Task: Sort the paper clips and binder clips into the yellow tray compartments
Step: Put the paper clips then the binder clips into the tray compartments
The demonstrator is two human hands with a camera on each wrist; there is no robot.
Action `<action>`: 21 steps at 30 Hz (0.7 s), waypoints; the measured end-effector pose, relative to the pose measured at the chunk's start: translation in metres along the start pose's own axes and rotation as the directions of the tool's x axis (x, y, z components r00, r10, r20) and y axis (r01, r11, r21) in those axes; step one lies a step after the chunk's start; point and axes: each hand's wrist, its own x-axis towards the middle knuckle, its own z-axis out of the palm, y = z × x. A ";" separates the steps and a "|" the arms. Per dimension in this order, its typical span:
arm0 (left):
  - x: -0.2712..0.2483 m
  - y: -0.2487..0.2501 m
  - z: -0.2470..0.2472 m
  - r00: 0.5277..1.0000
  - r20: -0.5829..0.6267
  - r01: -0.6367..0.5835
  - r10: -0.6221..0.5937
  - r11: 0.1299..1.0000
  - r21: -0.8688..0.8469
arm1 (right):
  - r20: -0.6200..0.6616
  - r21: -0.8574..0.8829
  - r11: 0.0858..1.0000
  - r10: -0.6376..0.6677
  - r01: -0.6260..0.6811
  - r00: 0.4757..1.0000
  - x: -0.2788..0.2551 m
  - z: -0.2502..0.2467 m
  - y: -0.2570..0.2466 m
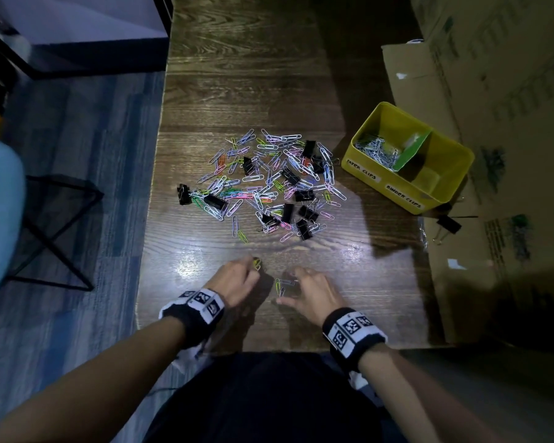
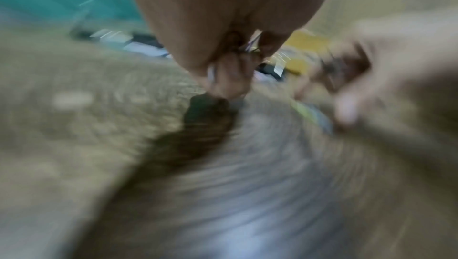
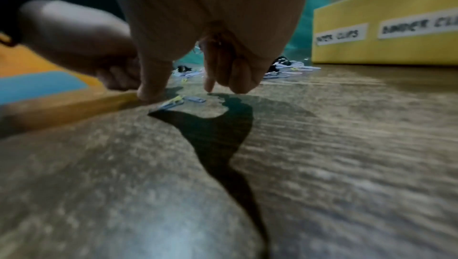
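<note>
**Sorting clips: both hands low at the near table edge**

Working in the lower centre of the head view. Left hand [image 1: 237, 280] has its fingers curled, pinching a yellow-green paper clip [image 1: 256, 263] at the fingertips; the left wrist view is badly motion-blurred but shows thin wire bits between the curled fingers [image 2: 230, 79].

Right hand [image 1: 314, 297] is just right of it, fingers [image 3: 210, 73] bent down toward the table [image 1: 269, 75], thumb tip on or just over a few loose paper clips [image 1: 282, 285] lying flat (yellow-green and silvery-blue ones, seen in the right wrist view [image 3: 173, 102] too). Cannot tell whether it actually grips any of them.

Main pile [image 1: 269, 183] sits mid-frame in the head view: coloured and white paper clips mixed with black binder clips [image 1: 290, 175], all on the wood surface, well apart from the hands.

Yellow tray [image 1: 381, 175] is at right centre, against cardboard boxes [image 1: 493, 123]. Two compartments split by a green divider [image 1: 411, 150]; front wall labelled "PAPER CLIPS" (left) and "BINDER CLIPS" (right). The left compartment holds a heap of silvery paper clips [image 1: 378, 151]. One black binder clip [image 1: 449, 223] lies outside the tray, just below its lower right corner.

Black wristbands [image 1: 194, 310] with printed markers on both wrists.
</note>
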 end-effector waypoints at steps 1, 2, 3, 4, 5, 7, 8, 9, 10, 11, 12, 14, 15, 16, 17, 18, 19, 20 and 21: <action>0.001 0.000 -0.002 0.997 0.014 0.075 -0.074 0.956 -0.283 | -0.007 -0.071 0.997 -0.026 0.025 1.000 0.000 0.002 -0.001; 0.001 0.002 -0.002 0.987 0.052 0.154 -0.152 0.808 -0.569 | -0.026 -0.111 0.993 -0.048 0.045 0.999 0.000 0.004 -0.002; 0.001 0.003 -0.003 0.972 0.117 0.220 -0.205 0.603 -0.767 | -0.047 -0.125 0.990 -0.071 0.064 0.996 0.001 0.005 -0.002; 0.000 0.004 -0.003 0.962 0.185 0.254 -0.199 0.408 -0.877 | -0.063 -0.120 0.989 -0.088 0.080 0.994 0.000 0.004 -0.002; -0.002 0.007 -0.004 0.960 0.236 0.269 -0.149 0.269 -0.925 | -0.075 -0.113 0.990 -0.090 0.081 0.993 -0.001 0.004 -0.002; -0.004 0.011 -0.005 0.966 0.255 0.257 -0.035 0.110 -0.960 | -0.090 -0.079 0.996 -0.056 0.048 0.994 0.000 0.003 -0.004; -0.004 0.011 0.000 0.967 0.255 0.254 0.002 0.052 -0.966 | -0.085 -0.058 0.998 -0.019 0.015 0.996 -0.001 0.002 -0.004; -0.002 0.011 0.000 0.972 0.234 0.234 0.019 0.024 -0.972 | -0.091 -0.025 0.999 0.021 -0.023 0.996 0.002 0.000 -0.006; -0.001 0.011 0.001 0.977 0.213 0.212 0.024 0.008 -0.977 | -0.098 0.004 0.998 0.060 -0.060 0.993 0.004 -0.001 -0.006; 0.002 0.010 0.002 0.981 0.194 0.194 0.017 0.006 -0.981 | -0.095 0.033 0.996 0.084 -0.082 0.992 0.006 -0.003 -0.007; 0.005 0.009 0.004 0.983 0.183 0.183 0.011 0.011 -0.983 | -0.089 0.052 0.995 0.090 -0.085 0.992 0.007 -0.004 -0.009; 0.010 0.006 0.006 0.984 0.180 0.180 -0.005 0.052 -0.982 | -0.072 0.066 0.994 0.093 -0.089 0.993 0.011 -0.003 -0.012; 0.012 0.005 0.008 0.984 0.178 0.178 -0.007 0.100 -0.979 | -0.063 0.068 0.993 0.105 -0.101 0.992 0.012 -0.004 -0.013; 0.014 0.003 0.011 0.985 0.170 0.170 -0.018 0.178 -0.969 | -0.048 0.072 0.990 0.122 -0.118 0.991 0.012 -0.004 -0.013; 0.015 0.003 0.013 0.988 0.151 0.156 -0.042 0.297 -0.942 | -0.032 0.076 0.988 0.134 -0.132 0.990 0.012 -0.004 -0.014; 0.015 0.003 0.015 0.991 0.114 0.136 -0.075 0.442 -0.887 | -0.022 0.075 0.987 0.141 -0.139 0.990 0.012 -0.003 -0.015; 0.016 0.002 0.018 0.993 0.065 0.109 -0.095 0.586 -0.803 | -0.022 0.065 0.989 0.136 -0.134 0.990 0.012 -0.003 -0.017; 0.017 0.001 0.020 0.995 0.018 0.080 -0.094 0.710 -0.699 | -0.026 0.049 0.991 0.123 -0.122 0.992 0.011 -0.003 -0.018; 0.018 0.000 0.024 0.996 -0.026 0.050 -0.080 0.808 -0.586 | -0.028 0.026 0.995 0.101 -0.100 0.995 0.010 -0.003 -0.020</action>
